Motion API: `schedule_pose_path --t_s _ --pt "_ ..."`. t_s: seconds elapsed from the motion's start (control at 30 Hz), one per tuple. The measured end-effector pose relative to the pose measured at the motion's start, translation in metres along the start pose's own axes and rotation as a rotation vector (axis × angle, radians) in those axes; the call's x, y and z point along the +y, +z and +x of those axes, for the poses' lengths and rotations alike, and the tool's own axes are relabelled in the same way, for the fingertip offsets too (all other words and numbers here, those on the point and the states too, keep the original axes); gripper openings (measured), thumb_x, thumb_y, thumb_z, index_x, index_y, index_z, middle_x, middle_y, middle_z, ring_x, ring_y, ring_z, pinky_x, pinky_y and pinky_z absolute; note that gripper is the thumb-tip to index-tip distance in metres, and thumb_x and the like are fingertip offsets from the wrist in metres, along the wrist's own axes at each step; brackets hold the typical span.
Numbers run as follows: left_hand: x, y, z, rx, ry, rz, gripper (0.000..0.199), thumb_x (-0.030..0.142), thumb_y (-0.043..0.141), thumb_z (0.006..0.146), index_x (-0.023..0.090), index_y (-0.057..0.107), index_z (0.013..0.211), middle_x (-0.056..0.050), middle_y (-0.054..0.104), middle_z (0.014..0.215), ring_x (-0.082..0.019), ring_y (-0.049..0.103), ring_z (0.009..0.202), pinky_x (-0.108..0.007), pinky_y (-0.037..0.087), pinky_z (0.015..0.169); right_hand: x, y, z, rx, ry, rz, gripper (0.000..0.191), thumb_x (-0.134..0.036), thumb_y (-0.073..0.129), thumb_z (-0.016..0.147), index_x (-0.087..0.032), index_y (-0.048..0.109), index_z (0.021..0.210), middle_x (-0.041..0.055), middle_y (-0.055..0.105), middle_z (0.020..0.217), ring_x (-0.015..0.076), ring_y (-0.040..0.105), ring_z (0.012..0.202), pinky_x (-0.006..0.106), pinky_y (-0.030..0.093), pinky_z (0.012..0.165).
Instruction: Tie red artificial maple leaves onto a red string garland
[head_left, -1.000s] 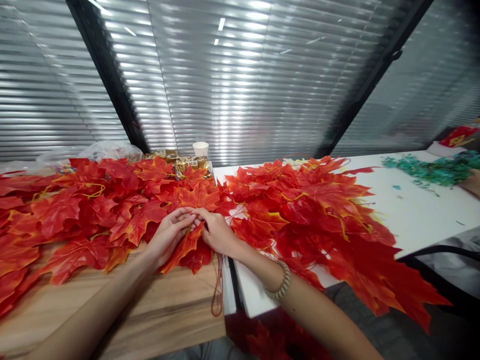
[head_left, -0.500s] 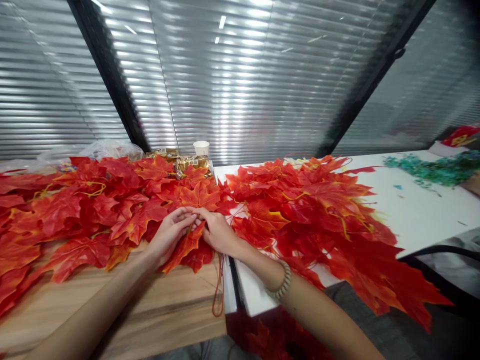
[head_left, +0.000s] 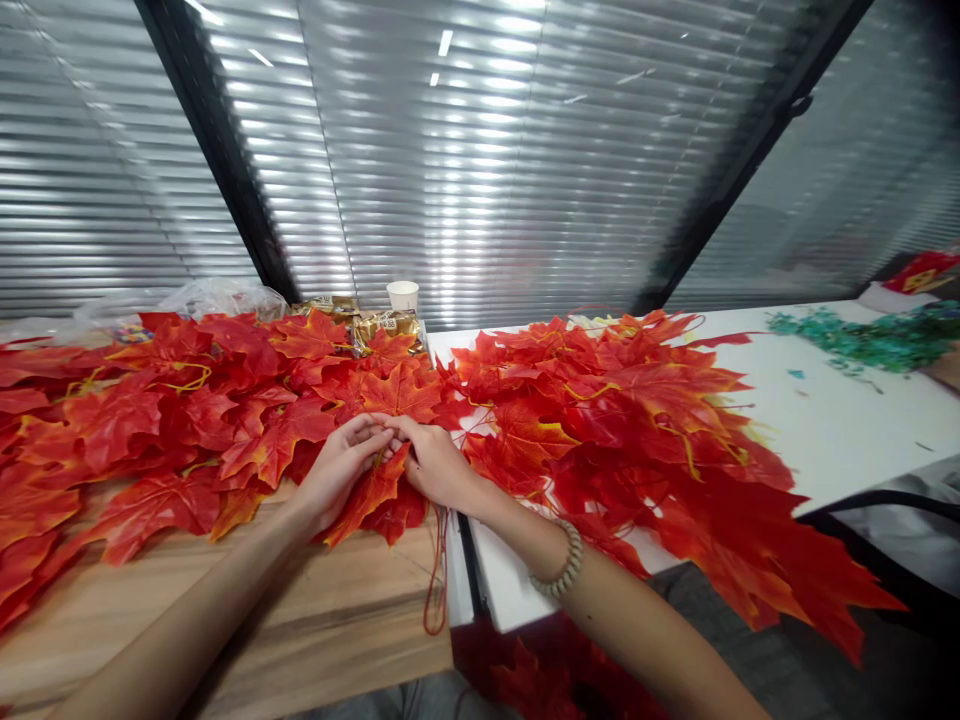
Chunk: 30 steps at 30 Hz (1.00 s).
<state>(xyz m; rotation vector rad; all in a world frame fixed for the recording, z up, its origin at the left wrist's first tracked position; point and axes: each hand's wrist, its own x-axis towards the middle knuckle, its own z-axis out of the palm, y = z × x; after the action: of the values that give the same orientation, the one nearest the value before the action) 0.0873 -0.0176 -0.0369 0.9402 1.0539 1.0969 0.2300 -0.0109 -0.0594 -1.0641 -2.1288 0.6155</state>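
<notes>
Over the near edge of the leaf pile, my left hand (head_left: 351, 455) and my right hand (head_left: 435, 462) meet with fingertips pinched together. Between and below them hangs a red-orange artificial maple leaf (head_left: 379, 492), its upper end in the pinch. The exact point of grip is hidden by the fingers. A thin red cord (head_left: 435, 600) dangles in a loop below my right hand, over the wooden tabletop's right end; its upper end is out of sight. A beaded bracelet (head_left: 564, 562) circles my right wrist.
Maple leaves heap on the wooden table (head_left: 300, 620) and the white table (head_left: 795, 420), some overhanging the front edge. Behind them stand a paper cup (head_left: 403, 295), gold packets (head_left: 386, 328) and a clear plastic bag (head_left: 221, 298). Teal foliage (head_left: 870, 338) lies far right.
</notes>
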Motion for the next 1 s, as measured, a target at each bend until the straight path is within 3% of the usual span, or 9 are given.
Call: schedule_pose_path --t_s 0.37,1.0 --pt "-0.0006 0.0000 -0.0009 -0.002 0.092 0.195 0.025 0.030 0.071 0.064 0.016 0.063 0.082 -0.003 0.067 0.082 -0.019 0.061 0.083 -0.031 0.045 0.078 0.0006 0.0023 0.0002 0.001 -0.054 -0.049 0.058 -0.005 0.042 0.078 -0.021 0.042 0.134 0.0050 0.061 0.117 0.0191 0.060 0.102 0.030 0.046 0.089" --pt "0.0004 0.0007 -0.0007 -0.022 0.130 0.306 0.022 0.032 0.067 0.068 0.017 0.061 0.084 -0.003 0.067 0.084 -0.020 0.061 0.086 -0.029 0.045 0.080 -0.0006 0.0014 0.0005 -0.025 -0.056 -0.079 0.065 -0.002 0.042 0.073 -0.021 0.039 0.135 0.0045 0.061 0.117 0.0194 0.060 0.101 0.031 0.046 0.089"
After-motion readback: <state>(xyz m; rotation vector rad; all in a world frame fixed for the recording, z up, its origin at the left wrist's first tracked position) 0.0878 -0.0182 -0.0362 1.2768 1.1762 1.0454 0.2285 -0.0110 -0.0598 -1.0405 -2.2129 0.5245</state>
